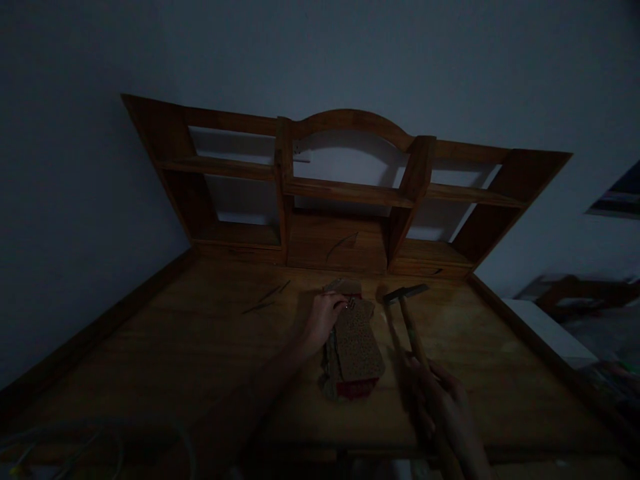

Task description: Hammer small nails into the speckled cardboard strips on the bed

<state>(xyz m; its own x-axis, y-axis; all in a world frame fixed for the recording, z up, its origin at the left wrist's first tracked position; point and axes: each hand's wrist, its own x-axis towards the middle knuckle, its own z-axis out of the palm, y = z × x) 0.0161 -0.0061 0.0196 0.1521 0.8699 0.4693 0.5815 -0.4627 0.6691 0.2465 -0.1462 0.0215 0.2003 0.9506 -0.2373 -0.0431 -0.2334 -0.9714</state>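
The room is very dim. My left hand [324, 319] rests on the top left edge of a speckled brown cardboard-like pad [356, 340], its fingers pinched on something small I cannot make out. The pad lies on a stack with a red layer [356, 389] at the bottom. My right hand [443, 400] is closed around the wooden handle of a hammer [411, 320]. The hammer's metal head [406, 293] points away from me, just right of the pad's top.
Everything lies on a wooden desk [200, 347] with raised side edges. A wooden shelf unit [345, 193] stands at the back against a pale wall. Thin dark slivers [265, 299] lie left of the stack. A pale cable [95, 433] loops at the near left.
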